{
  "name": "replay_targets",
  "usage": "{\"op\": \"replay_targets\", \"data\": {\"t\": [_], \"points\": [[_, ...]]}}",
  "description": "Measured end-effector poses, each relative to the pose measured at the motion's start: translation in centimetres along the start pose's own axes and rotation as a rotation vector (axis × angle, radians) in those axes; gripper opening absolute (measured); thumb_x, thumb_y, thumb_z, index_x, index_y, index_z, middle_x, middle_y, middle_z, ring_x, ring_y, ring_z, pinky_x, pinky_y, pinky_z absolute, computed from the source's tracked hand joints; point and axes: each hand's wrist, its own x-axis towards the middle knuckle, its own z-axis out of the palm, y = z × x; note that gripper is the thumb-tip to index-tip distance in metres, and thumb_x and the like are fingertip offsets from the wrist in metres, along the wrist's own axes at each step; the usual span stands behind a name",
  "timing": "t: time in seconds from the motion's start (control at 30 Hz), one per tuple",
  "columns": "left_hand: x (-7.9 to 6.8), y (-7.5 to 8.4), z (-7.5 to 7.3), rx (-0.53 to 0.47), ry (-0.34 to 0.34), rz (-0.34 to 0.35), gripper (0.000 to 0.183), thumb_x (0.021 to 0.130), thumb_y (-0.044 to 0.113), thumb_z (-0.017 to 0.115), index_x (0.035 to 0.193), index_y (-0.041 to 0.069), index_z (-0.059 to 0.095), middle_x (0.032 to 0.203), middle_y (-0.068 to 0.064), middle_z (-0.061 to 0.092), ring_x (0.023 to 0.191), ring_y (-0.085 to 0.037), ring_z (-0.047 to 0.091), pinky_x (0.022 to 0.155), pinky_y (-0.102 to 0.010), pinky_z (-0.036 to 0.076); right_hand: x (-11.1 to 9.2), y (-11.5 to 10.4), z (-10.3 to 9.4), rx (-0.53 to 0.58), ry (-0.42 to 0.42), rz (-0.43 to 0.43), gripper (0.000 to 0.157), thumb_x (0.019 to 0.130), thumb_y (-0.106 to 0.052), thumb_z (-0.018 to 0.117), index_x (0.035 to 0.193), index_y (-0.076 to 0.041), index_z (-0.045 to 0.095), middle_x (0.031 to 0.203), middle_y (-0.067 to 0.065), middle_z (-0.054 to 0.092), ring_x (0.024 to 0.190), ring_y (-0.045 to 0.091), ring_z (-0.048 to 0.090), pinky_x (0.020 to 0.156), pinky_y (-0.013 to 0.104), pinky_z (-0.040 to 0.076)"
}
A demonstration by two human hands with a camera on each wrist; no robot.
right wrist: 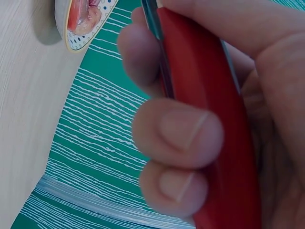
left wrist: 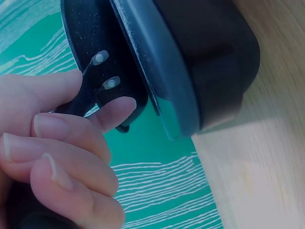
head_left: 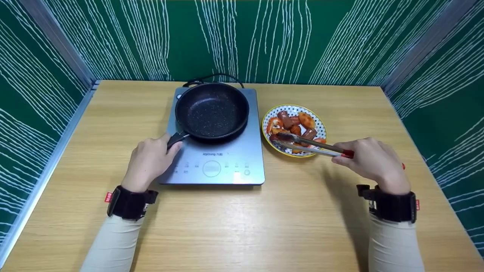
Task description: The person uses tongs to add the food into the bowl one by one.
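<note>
My left hand (head_left: 151, 158) grips the black handle (head_left: 177, 139) of a frying pan (head_left: 211, 111). The pan's dark speckled inside holds nothing, and it sits over the upper part of an induction cooktop (head_left: 181, 172). In the left wrist view the fingers curl round the handle close to its two rivets (left wrist: 99, 57). My right hand (head_left: 372, 160) holds metal tongs (head_left: 321, 143) by their red grip (right wrist: 209, 119). The tips of the tongs reach into a polka-dot plate (head_left: 320, 130) among sausage pieces (head_left: 284, 119) and other cooked food. Whether they pinch a piece is hard to tell.
A black power cord (head_left: 223, 74) loops behind the cooktop along the table's back edge. The wooden table (head_left: 234, 226) is enclosed by green walls (head_left: 249, 41) with white streaks at the back and sides. The plate stands just right of the cooktop.
</note>
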Motion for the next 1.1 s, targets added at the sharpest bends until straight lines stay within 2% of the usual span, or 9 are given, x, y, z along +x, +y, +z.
{"op": "replay_targets", "data": {"t": [0.33,0.5,0.73,0.97,1.1], "points": [[0.09,-0.04,0.08,-0.017,-0.019,-0.016,0.036,0.109,0.039,0.060,0.104,0.004,0.063,0.074,-0.011,0.053,0.064,-0.030,0.053,0.055,-0.037,0.034,-0.02,0.26,0.11,-0.010,0.009,-0.007,0.039,0.095,-0.036,0.083,0.125,-0.012,0.079,0.081,0.002,0.069,0.065,0.019,0.051,0.056,0.035,0.035],[0.15,-0.02,0.06,-0.014,-0.035,-0.031,0.037,0.109,0.041,0.060,0.107,0.004,0.064,0.076,-0.012,0.055,0.066,-0.030,0.054,0.056,-0.038,0.034,-0.29,0.41,-0.09,0.008,0.018,0.007,0.033,0.097,-0.032,0.080,0.123,-0.012,0.079,0.078,0.002,0.066,0.064,0.019,0.050,0.056,0.034,0.035],[0.14,-0.01,-0.08,-0.012,-0.031,-0.029,0.036,0.109,0.040,0.060,0.105,0.004,0.063,0.075,-0.012,0.053,0.066,-0.031,0.053,0.057,-0.038,0.033,-0.27,0.36,-0.14,0.022,0.008,0.001,0.034,0.096,-0.033,0.081,0.123,-0.011,0.079,0.079,0.001,0.068,0.065,0.019,0.051,0.056,0.034,0.035],[0.02,0.00,-0.15,-0.005,-0.018,-0.005,0.037,0.110,0.038,0.059,0.095,0.005,0.057,0.069,-0.006,0.045,0.061,-0.027,0.050,0.053,-0.037,0.031,0.17,0.02,0.23,0.003,0.001,0.004,0.034,0.095,-0.035,0.081,0.122,-0.015,0.079,0.068,-0.002,0.055,0.062,0.018,0.046,0.054,0.034,0.031],[0.03,-0.05,-0.02,-0.011,-0.021,-0.010,0.036,0.109,0.038,0.059,0.096,0.005,0.058,0.069,-0.006,0.045,0.061,-0.027,0.049,0.054,-0.036,0.030,0.49,-0.28,0.50,-0.005,-0.005,0.008,0.036,0.096,-0.035,0.081,0.124,-0.013,0.078,0.070,-0.001,0.058,0.063,0.019,0.048,0.056,0.035,0.032]]}}
